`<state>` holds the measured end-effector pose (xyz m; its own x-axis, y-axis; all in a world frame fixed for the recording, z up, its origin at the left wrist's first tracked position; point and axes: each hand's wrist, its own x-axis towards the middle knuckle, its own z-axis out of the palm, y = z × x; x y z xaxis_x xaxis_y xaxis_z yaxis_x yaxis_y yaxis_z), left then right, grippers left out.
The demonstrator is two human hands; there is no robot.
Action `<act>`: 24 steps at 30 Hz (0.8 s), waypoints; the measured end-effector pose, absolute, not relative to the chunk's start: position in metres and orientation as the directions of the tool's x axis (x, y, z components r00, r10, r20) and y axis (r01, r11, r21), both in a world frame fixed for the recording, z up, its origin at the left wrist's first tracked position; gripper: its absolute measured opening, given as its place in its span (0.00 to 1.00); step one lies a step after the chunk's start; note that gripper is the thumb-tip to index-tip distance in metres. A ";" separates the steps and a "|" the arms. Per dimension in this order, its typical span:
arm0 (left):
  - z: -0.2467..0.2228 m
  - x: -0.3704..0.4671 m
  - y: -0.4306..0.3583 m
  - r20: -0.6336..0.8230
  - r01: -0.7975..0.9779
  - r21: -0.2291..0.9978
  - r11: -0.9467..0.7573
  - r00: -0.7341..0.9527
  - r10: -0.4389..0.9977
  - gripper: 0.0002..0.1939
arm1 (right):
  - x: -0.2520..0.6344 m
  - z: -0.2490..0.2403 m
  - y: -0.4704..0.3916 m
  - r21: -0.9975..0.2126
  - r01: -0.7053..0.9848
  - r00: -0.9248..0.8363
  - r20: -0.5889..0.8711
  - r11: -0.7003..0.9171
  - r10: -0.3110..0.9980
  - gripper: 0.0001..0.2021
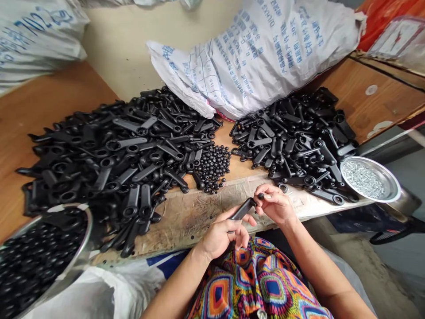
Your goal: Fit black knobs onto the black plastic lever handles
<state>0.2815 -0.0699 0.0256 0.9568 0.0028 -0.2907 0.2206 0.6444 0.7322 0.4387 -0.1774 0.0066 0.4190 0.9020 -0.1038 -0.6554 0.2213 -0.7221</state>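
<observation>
My left hand [222, 234] is closed around a black plastic crank handle [244, 210], whose narrow end points up and right. Close to that end, my right hand [275, 204] pinches a small black ball-shaped knob [260, 196] between thumb and fingertips. Whether knob and handle touch is hard to make out. Beyond my hands lies a cluster of loose black knobs [214, 166]. Large heaps of similar handles are on the left [109, 146] and of handles on the right [292, 137].
A metal bowl [393, 188] of small silvery pins or screws stands at the bench's right edge. At lower left is a metal basin [89, 223] full of black knobs. A white printed sack [262, 57] leans across the back, and another sack [40, 40] stands at upper left.
</observation>
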 end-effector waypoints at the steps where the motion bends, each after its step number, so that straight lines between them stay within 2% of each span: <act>1: 0.023 0.281 -0.068 -0.290 0.223 0.719 0.658 0.957 -0.008 0.22 | 0.439 0.006 -0.175 -0.723 -0.657 0.416 -0.113 0.213 0.902 0.11; 6: 0.012 0.280 -0.057 -0.285 0.269 0.710 0.650 0.955 -0.083 0.22 | 0.438 0.006 -0.164 -0.748 -0.632 0.427 -0.119 0.201 0.897 0.11; 9: 0.010 0.284 -0.055 -0.283 0.277 0.720 0.636 0.954 -0.095 0.22 | 0.435 0.004 -0.161 -0.815 -0.552 0.443 -0.109 0.175 0.890 0.10; 11: 0.009 0.287 -0.053 -0.302 0.277 0.716 0.640 0.950 -0.073 0.18 | 0.433 0.003 -0.161 -0.859 -0.495 0.434 -0.112 0.133 0.894 0.11; 14: 0.009 0.291 -0.048 -0.358 0.239 0.739 0.630 0.931 0.067 0.09 | 0.434 0.001 -0.164 -0.910 -0.403 0.439 -0.102 0.094 0.893 0.11; 17: 0.012 0.294 -0.044 -0.357 0.159 0.827 0.540 0.889 0.286 0.09 | 0.437 0.002 -0.167 -0.964 -0.260 0.442 -0.078 0.045 0.893 0.10; 21: 0.013 0.296 -0.047 -0.273 0.180 0.955 0.233 0.841 0.468 0.09 | 0.435 0.008 -0.168 -0.995 -0.093 0.438 -0.071 -0.034 0.896 0.09; 24: 0.010 0.296 -0.053 -0.197 0.239 0.971 -0.002 0.806 0.558 0.06 | 0.430 0.014 -0.166 -0.997 0.051 0.480 -0.033 -0.065 0.877 0.09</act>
<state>0.2955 -0.0527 0.0098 0.8058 0.5583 -0.1973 0.2390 -0.0017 0.9710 0.4302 -0.1656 0.0139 0.4801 0.8766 -0.0329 0.0510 -0.0653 -0.9966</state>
